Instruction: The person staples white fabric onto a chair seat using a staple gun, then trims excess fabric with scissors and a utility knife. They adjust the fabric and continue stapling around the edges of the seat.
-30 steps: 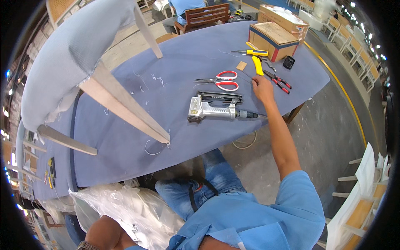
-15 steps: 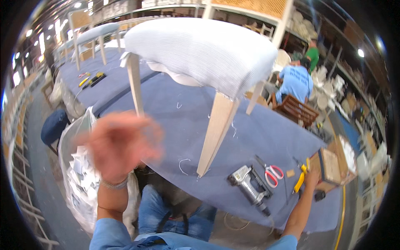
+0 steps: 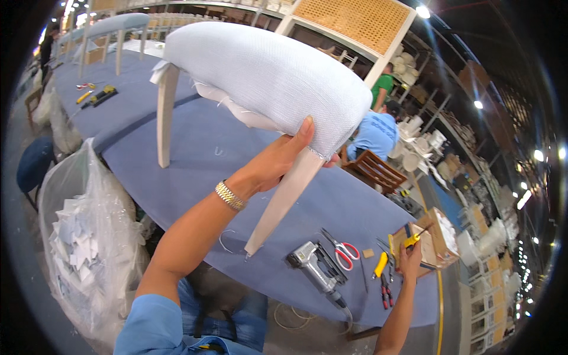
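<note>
Pale blue fabric sits under your left hand (image 3: 278, 158) now; half a second ago that hand was a blur in the air, short of the chair (image 3: 266, 83). Your right hand (image 3: 409, 258), then beside the yellow cutter (image 3: 381, 264), has a yellow-handled tool (image 3: 412, 240) raised. Your left forearm slants up, left of the staple gun (image 3: 316, 272), its wrist (the one with the metal band (image 3: 229, 196)) below the seat; the thumb lies along the seat's front, fingers behind, pinching the corner above the front leg (image 3: 287, 201). Right of the gun, your right fingers wrap the tool's handle. Its long axis is oblique, shaft pointing up and rightward, away from the gun. Beyond the gun and to its left stands the chair, front toward you, its seat's long axis running left to right.
</note>
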`<action>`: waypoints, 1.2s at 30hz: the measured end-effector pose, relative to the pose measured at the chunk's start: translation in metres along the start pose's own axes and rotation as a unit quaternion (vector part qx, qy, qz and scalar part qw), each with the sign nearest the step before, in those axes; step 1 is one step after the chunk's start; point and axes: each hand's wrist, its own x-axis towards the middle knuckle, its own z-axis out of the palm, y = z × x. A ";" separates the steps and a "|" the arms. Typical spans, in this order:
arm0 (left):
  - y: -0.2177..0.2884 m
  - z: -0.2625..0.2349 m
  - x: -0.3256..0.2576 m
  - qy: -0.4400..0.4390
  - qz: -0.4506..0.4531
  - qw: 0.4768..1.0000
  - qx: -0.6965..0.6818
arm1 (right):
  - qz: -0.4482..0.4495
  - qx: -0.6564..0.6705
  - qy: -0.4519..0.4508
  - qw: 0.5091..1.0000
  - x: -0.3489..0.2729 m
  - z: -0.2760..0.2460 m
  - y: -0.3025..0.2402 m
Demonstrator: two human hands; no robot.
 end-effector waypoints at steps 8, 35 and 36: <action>-0.031 0.003 0.007 -0.013 0.018 1.000 -0.003 | -0.231 0.359 0.001 0.904 -0.033 -0.104 -0.255; -0.044 -0.006 0.008 0.039 0.102 0.994 0.017 | -0.597 0.085 0.135 0.787 -0.043 -0.057 -0.420; -0.045 -0.005 0.008 0.041 0.108 0.993 0.022 | -0.572 0.006 0.103 0.814 -0.026 -0.055 -0.417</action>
